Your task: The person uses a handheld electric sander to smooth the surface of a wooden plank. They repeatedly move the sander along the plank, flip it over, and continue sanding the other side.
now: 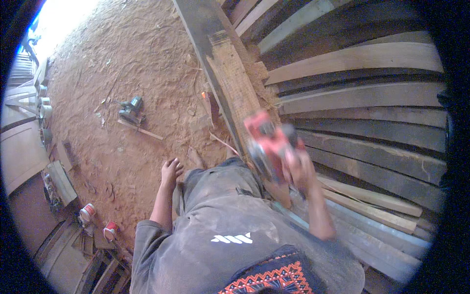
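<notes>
Head view looks down on a person standing on sawdust-covered ground. Right hand (298,169) is wrapped around the handle of a red power planer (268,142), which sits, motion-blurred, on the near end of a long plank (230,73) running away toward twelve o'clock. Left hand (170,171) hangs free at the person's side, fingers loosely curled and holding nothing, above the sawdust floor (147,59). At three o'clock from the planer lies a stack of boards (372,93), some pale, some dark. At ten o'clock, well apart, a teal power tool (130,110) rests on the ground beside a thin wooden strip (142,130). Two small red-and-white cans (87,212) stand at eight o'clock.
</notes>
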Demonstrator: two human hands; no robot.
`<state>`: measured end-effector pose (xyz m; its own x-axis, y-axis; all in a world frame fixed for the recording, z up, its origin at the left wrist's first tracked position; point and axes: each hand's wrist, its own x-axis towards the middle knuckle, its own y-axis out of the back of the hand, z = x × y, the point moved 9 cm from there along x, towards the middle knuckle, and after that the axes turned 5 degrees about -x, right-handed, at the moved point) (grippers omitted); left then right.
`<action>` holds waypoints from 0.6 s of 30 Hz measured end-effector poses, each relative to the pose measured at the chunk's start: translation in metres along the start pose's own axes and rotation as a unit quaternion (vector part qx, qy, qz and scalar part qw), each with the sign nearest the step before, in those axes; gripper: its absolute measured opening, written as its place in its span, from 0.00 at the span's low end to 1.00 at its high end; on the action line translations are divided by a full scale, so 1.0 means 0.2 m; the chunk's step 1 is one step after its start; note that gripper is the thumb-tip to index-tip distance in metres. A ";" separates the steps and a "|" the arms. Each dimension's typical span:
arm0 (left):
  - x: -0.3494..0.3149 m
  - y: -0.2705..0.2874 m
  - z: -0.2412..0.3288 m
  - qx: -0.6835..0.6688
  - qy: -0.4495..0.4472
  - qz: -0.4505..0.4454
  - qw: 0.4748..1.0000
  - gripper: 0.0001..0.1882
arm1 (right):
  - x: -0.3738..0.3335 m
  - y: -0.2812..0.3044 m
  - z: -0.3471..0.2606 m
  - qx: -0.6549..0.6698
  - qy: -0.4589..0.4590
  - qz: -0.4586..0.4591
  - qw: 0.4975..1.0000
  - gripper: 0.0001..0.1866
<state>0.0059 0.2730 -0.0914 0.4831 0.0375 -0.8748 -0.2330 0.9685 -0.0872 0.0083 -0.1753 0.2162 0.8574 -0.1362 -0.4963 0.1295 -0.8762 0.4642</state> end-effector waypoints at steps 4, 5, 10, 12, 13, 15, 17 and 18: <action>-0.07 0.30 -0.13 -0.015 0.046 0.083 0.995 0.24 | -0.26 -0.05 0.16 0.038 -0.108 -0.022 0.993 0.11; -0.10 0.31 -0.13 -0.023 0.052 0.107 0.993 0.24 | -0.11 -0.03 0.10 0.012 -0.067 -0.047 0.997 0.12; -0.07 -0.05 0.22 -0.023 -0.079 0.053 0.995 0.27 | 0.98 -0.01 -0.51 0.022 0.212 -0.002 0.977 0.26; -0.06 -0.26 0.37 0.003 -0.145 -0.002 0.989 0.29 | 1.24 -0.01 -0.72 0.032 0.184 0.035 0.982 0.34; -0.12 -0.28 0.38 0.018 -0.153 -0.016 0.988 0.29 | 1.26 -0.02 -0.75 0.073 0.157 0.018 0.985 0.34; -0.11 -0.37 0.51 0.023 -0.213 -0.084 0.973 0.29 | 1.23 -0.02 -0.74 0.099 0.126 -0.014 0.987 0.29; -0.08 -0.12 0.42 0.020 -0.166 -0.014 0.986 0.29 | 0.88 -0.03 -0.48 0.007 0.174 -0.043 0.984 0.18; -0.06 0.02 0.40 0.011 -0.156 0.005 0.988 0.28 | 0.62 -0.03 -0.37 -0.061 0.215 -0.020 0.975 0.20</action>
<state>0.0661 0.2962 -0.0432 0.7182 0.1171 -0.6859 -0.2216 0.9729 -0.0659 0.1511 -0.1532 0.2071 0.9764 0.1260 -0.1752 0.2029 -0.8123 0.5467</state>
